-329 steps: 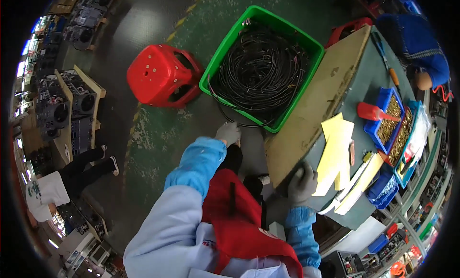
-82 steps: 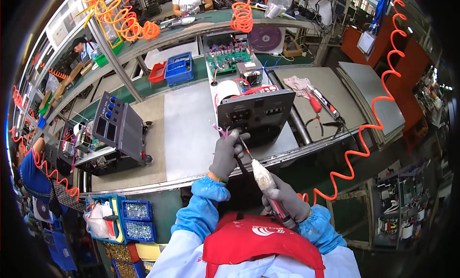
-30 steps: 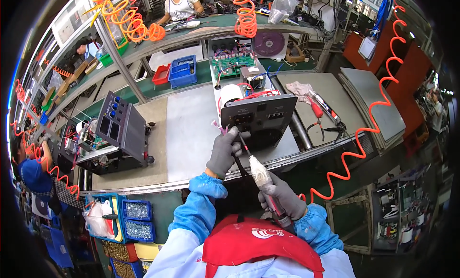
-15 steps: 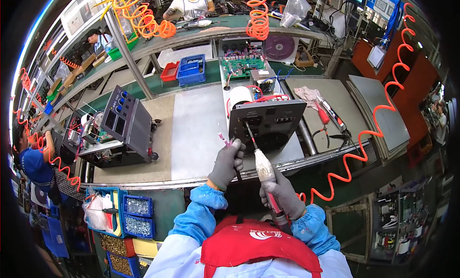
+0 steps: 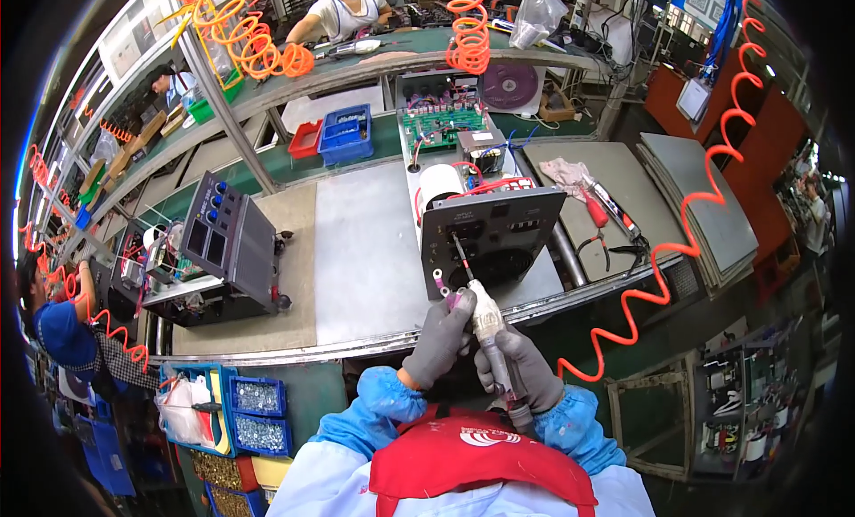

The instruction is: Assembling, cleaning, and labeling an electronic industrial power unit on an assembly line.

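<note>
My right hand (image 5: 527, 371), in a grey glove, is closed round a power screwdriver (image 5: 487, 314) with a white-wrapped nose. Its long bit points up at the black rear panel (image 5: 490, 223) of an opened electronic unit; whether the tip touches the panel I cannot tell. Close beside the nose, my gloved left hand (image 5: 436, 341) pinches wire leads with ring terminals (image 5: 443, 285) in purple-pink sleeves. These rings stand just below the panel's lower left part. Behind the panel are a white cylinder (image 5: 440, 184), red wires, a transformer (image 5: 481, 152) and a green circuit board (image 5: 441, 125).
A second unit (image 5: 232, 232) stands on the bench at left. Pliers (image 5: 607, 250) and a red-handled screwdriver (image 5: 595, 211) lie at right, near stacked panels (image 5: 699, 205). An orange coiled hose (image 5: 641, 294) hangs at right. Blue bins of screws (image 5: 260, 413) sit lower left. Co-workers are beyond.
My left hand has moved right, bringing the ring terminals up beside the screwdriver's nose. The screwdriver has shifted slightly left and stays aimed at the panel. A co-worker across the bench has shifted.
</note>
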